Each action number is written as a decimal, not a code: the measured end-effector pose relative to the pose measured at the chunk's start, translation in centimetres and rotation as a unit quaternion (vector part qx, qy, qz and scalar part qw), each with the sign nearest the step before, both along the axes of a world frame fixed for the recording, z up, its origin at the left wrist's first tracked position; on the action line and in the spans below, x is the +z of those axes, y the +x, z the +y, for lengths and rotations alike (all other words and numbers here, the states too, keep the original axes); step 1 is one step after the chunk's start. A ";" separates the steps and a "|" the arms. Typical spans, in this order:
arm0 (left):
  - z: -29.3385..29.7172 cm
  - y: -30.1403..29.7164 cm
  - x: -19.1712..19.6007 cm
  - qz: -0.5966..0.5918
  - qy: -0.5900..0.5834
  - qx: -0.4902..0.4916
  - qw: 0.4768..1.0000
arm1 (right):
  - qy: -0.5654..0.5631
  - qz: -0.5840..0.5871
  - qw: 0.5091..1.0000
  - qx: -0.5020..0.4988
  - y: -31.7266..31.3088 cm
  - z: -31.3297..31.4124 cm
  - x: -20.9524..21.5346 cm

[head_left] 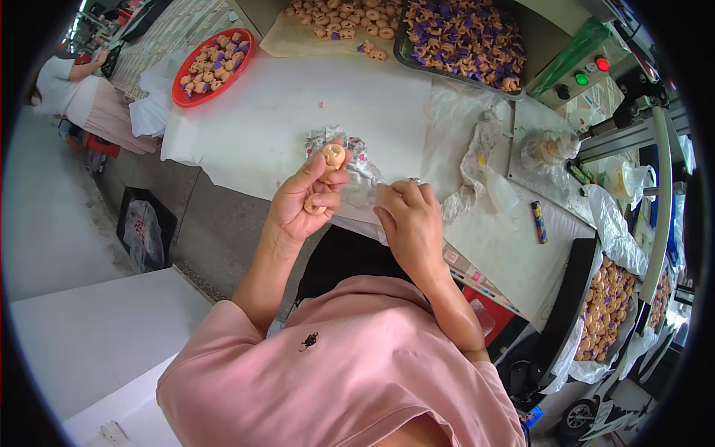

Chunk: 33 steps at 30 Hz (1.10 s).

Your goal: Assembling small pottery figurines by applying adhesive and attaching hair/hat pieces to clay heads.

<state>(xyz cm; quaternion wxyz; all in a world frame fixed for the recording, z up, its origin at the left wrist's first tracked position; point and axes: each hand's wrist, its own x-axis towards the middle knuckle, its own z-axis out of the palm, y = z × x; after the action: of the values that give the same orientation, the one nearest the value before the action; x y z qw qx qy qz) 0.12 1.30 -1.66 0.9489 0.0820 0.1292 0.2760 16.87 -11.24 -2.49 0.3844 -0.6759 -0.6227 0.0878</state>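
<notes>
My left hand [304, 200] is raised over the table's near edge, its fingers closed round small tan hollow pieces. One round piece [333, 155] with an opening in it sits between thumb and fingertips. Lower down, another tan piece [315, 205] is tucked under the curled fingers. A crumpled patterned cloth [357, 160] lies on the white table just behind this hand. My right hand [411, 227] hovers at the cloth's right end, palm down with bent fingers. Its fingertips are blurred and partly hidden, so whether it holds anything does not show.
A red bowl [179, 88] of tan-and-purple pieces stands far left. A black tray [514, 95] heaped with similar parts lies at the back, beside loose tan pieces [357, 16]. Lit machine buttons [581, 78], a marker-like tube [538, 222] and another filled tray [607, 313] are right. A person [78, 97] works far left.
</notes>
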 end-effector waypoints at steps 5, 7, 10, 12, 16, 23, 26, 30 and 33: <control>-0.9 0.1 -0.4 0.012 0.006 -0.010 1.000 | -0.008 -0.039 0.998 -0.043 0.8 1.7 0.3; -1.2 0.3 -0.5 0.037 0.065 -0.023 0.997 | 0.037 0.043 0.995 -0.085 1.7 1.7 0.8; -1.6 0.8 -0.6 0.073 0.058 -0.026 0.995 | 0.000 0.196 0.975 -0.103 2.5 0.7 1.4; -1.8 1.2 -0.8 0.088 0.060 -0.033 0.994 | -0.020 0.300 0.949 -0.090 2.6 0.3 1.6; -2.0 1.8 -0.8 0.085 0.053 -0.034 0.994 | -0.007 0.487 0.870 -0.078 2.2 0.1 1.8; -2.9 2.7 -0.8 0.114 0.065 -0.047 0.990 | 0.023 0.544 0.839 -0.005 0.5 0.7 1.7; -3.2 3.2 -1.1 0.111 0.064 -0.047 0.991 | 0.056 0.478 0.877 -0.002 0.2 0.9 1.2; -3.5 3.7 -1.2 0.110 0.069 -0.061 0.990 | 0.051 0.375 0.923 -0.068 0.7 1.5 0.6; -3.9 4.0 -0.8 0.144 0.081 -0.060 0.984 | 0.058 0.409 0.904 -0.106 1.6 1.8 0.6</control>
<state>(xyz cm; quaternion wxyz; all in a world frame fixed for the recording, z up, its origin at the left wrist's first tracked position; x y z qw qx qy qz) 4.08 -2.58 -2.43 0.9256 0.2050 0.2363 0.2132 18.45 -9.42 -1.87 0.6510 -0.6193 -0.3392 0.2787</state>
